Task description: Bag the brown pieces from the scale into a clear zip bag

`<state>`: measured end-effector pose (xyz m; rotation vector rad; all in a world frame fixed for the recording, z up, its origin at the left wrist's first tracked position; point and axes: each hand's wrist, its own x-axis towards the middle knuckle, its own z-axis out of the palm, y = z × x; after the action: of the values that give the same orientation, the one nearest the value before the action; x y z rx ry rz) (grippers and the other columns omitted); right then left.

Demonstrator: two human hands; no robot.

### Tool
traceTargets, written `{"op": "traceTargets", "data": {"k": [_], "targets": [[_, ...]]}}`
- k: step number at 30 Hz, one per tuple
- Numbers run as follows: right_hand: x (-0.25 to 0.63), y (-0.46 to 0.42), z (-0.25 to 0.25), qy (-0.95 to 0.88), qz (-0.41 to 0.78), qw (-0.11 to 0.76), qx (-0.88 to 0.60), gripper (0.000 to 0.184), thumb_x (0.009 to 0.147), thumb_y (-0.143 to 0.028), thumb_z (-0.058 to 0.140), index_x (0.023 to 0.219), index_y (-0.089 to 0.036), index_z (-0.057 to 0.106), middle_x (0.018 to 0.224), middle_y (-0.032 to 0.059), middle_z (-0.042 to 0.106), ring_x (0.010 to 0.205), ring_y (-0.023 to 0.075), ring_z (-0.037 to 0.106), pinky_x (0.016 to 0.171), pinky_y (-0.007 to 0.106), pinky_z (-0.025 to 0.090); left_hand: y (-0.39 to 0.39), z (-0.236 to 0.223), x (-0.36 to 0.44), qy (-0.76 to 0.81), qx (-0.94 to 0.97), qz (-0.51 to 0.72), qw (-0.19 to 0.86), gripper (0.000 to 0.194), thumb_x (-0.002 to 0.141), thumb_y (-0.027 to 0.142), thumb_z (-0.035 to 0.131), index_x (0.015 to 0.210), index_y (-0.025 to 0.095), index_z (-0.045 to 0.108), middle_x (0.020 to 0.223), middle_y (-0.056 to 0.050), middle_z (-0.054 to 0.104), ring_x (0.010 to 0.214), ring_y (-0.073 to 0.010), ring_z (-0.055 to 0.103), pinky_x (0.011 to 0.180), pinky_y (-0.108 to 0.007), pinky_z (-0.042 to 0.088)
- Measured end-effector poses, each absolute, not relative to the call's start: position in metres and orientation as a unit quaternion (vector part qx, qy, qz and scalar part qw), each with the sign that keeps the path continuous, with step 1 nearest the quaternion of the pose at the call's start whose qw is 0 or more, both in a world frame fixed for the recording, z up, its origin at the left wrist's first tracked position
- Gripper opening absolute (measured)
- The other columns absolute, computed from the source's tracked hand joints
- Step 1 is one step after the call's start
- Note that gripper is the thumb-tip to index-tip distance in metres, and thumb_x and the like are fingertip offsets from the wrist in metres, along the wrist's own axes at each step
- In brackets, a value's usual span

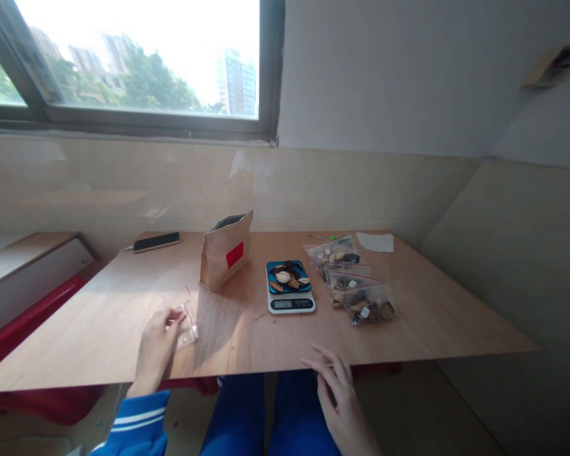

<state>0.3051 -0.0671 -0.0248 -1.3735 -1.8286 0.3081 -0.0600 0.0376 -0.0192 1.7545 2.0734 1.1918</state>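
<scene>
At the left of the table, my left hand point(158, 339) pinches a small clear zip-lock bag point(187, 332) with a red edge strip, which lies against the tabletop. My right hand point(336, 389) hovers at the table's front edge, fingers apart and holding nothing. Between them and farther back stands a white kitchen scale point(292, 304) with a blue top. Dried slices point(282, 277), pale and dark brown, are heaped on it. The scale's display is too small to read. Left of the scale, a brown kraft paper pouch point(218, 259) with a red label stands upright, its top open.
Several filled zip-lock bags point(368, 304) overlap right of the scale. Behind them lies a white paper piece point(376, 242). A phone point(156, 242) rests at the back left. Dark crumbs are scattered before the scale. Red stools point(42, 402) show below the table, and a wall borders its far side.
</scene>
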Motion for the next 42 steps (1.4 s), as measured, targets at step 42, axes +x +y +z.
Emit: {"op": "traceTargets", "data": {"k": [42], "targets": [[0.314,0.126,-0.011,-0.728,0.118,0.33,-0.589,0.055,0.086,-0.036,0.057,0.136,-0.014,0.047,0.144,0.0192,0.043,0.136,0.0305,0.038,0.111,0.048,0.032,0.022,0.012,0.092,0.529,0.417,0.69,0.263,0.032,0.085,0.052,0.054,0.088,0.025,0.036,0.131,-0.014,0.052,0.12,-0.0246,0.057,0.101,-0.041,0.045]]}}
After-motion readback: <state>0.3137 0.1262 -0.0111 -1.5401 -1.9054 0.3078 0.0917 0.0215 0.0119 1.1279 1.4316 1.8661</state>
